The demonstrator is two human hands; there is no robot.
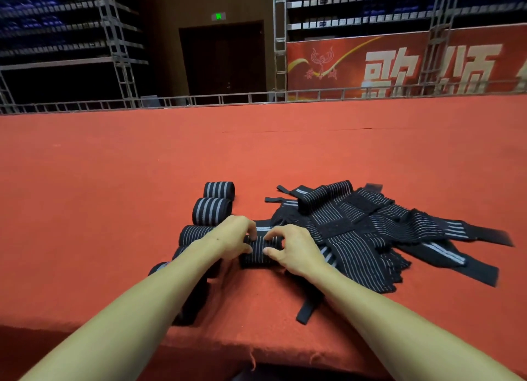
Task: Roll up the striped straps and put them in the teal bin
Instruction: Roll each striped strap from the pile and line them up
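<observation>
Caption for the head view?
Left hand and right hand roll a striped strap on red carpet; finished rolls left, loose pile right.

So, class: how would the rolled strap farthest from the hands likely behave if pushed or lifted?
The farthest rolled strap lies as a cylinder, so it would probably roll. Being wound fabric, it is likely light and squashy, possibly unwinding when lifted.

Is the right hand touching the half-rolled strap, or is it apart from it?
Touching. In the head view the right hand pinches the end of the half-rolled strap between thumb and curled fingers; no gap shows.
</observation>
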